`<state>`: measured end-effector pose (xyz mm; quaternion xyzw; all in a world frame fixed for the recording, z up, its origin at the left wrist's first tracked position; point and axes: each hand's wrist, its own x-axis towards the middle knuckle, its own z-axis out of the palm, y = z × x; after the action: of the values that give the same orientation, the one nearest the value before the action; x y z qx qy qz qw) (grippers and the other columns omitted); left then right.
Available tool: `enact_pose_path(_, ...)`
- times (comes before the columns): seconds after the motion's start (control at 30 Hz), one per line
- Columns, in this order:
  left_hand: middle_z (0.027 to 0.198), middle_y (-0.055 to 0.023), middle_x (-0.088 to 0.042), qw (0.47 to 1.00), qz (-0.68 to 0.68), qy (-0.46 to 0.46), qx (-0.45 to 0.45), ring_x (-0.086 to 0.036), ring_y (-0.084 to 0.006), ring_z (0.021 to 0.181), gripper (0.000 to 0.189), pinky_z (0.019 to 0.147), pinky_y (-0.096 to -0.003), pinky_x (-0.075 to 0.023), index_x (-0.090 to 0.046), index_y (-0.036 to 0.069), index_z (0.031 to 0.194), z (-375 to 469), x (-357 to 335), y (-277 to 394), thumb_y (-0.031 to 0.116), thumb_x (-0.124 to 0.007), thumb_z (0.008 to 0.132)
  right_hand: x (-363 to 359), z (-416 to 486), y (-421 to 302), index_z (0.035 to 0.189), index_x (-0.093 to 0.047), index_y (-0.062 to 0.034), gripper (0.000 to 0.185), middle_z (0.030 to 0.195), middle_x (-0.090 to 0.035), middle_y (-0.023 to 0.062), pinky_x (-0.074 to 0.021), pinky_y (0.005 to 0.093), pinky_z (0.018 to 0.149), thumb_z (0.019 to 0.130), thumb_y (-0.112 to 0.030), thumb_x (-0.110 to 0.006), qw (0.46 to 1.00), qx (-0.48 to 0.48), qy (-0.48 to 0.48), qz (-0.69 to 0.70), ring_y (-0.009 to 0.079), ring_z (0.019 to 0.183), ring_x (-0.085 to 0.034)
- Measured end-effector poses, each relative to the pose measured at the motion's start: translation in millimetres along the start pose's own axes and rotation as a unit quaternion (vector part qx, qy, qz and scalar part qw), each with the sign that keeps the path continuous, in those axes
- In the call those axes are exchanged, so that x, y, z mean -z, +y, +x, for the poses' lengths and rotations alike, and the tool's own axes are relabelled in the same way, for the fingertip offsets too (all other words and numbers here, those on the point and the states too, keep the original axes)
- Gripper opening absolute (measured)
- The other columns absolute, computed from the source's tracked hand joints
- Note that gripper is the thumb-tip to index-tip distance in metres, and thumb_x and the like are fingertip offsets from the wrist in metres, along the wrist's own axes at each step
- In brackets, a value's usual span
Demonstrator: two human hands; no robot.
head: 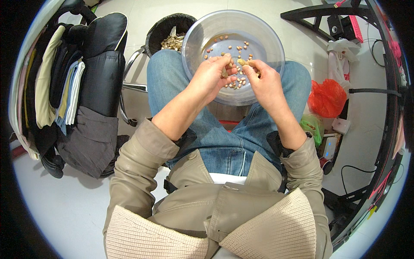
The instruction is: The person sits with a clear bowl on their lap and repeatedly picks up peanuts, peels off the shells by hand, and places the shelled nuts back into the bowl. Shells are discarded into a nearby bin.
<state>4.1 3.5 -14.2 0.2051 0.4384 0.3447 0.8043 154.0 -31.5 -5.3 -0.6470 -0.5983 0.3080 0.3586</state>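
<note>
Between my knees sits a wide translucent plastic basin (200,29) with loose shelled peanut kernels (240,83) scattered over its bottom. My right hand (266,79) pinches an unshelled peanut (242,61) between thumb and forefinger above the basin. Its curled fingers partly hide what else may lie in that palm. Just to the left, my left hand (210,74) is half curled around pieces of peanut shell (224,72). The two hands are close together but apart.
A black-lined bin (155,29) holding peanut shells (173,42) stands beyond my left knee. Clothes (47,77) hang over a black chair (100,77) at left. A red plastic bag (327,97), a green bag (312,128) and a black desk frame (385,129) are at right.
</note>
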Motion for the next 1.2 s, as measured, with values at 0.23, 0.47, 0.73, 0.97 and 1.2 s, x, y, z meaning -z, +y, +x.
enact_pose_path(0.23, 0.085, -0.0068, -0.057, 0.997, -0.053, -0.029, 0.037, -0.057, -0.0144, 0.084, 0.021, 0.071, -0.028, -0.0479, -0.053, 0.005, 0.09, 3.3, -1.5, -1.6, 0.022, -0.04, 0.091, 0.1, -1.3, -8.0, 0.094, -0.061, 0.0001, 0.02, 0.073, -0.061, 0.0084, -0.0439, 0.0247, 0.057, 0.082, -0.016, -0.058, 0.999, 0.021, -0.041, -0.008, 0.0124, 0.062, -0.055)
enact_pose_path(0.47, 0.08, -0.0059, -0.056, 0.997, -0.017, -0.066, 0.038, -0.056, -0.0138, 0.08, 0.025, 0.072, -0.0298, -0.0487, -0.053, 0.006, 0.081, 2.9, 1.1, -1.0, 0.025, -0.041, 0.091, 12.3, 8.3, -1.0, 0.093, -0.052, 0.0009, 0.024, 0.072, -0.046, 0.0015, -0.0363, 0.021, 0.048, 0.092, -0.021, -0.044, 0.734, -0.247, -0.18, 0.606, 0.0107, 0.061, -0.042)
enact_pose_path(0.73, 0.08, -0.0038, -0.054, 0.991, 0.004, -0.121, 0.064, -0.053, -0.0129, 0.076, 0.024, 0.07, -0.029, -0.0478, -0.055, 0.004, 0.091, -4.1, -6.4, -1.4, 0.027, -0.049, 0.088, 11.9, 12.9, 14.2, 0.09, -0.049, 0.0007, 0.015, 0.077, -0.046, 0.0063, -0.0384, 0.0226, 0.049, 0.089, -0.014, -0.046, 0.596, -0.234, -0.147, 0.754, 0.0143, 0.067, -0.044)
enact_pose_path(0.97, 0.075, 0.0002, -0.051, 0.986, 0.067, -0.144, 0.045, -0.046, -0.0075, 0.066, 0.017, 0.06, -0.021, -0.0395, -0.055, 0.006, 0.087, -7.6, -6.6, -3.7, 0.022, -0.058, 0.084, 11.2, 10.4, 12.2, 0.094, -0.048, -0.0001, 0.014, 0.078, -0.044, 0.0051, -0.0386, 0.0201, 0.049, 0.09, -0.013, -0.043, 0.602, -0.202, -0.146, 0.758, 0.014, 0.069, -0.042)
enact_pose_path(1.2, 0.066, 0.0015, -0.048, 0.99, 0.121, -0.069, -0.02, -0.041, -0.0059, 0.054, 0.016, 0.049, -0.0193, -0.0345, -0.055, 0.004, 0.084, -8.4, -6.2, -4.9, 0.018, -0.061, 0.082, 18.3, 9.5, 12.1, 0.094, -0.049, -0.0024, 0.013, 0.076, -0.042, 0.0029, -0.0362, 0.0181, 0.045, 0.089, -0.014, -0.047, 0.63, -0.218, -0.106, 0.738, 0.0115, 0.067, -0.041)
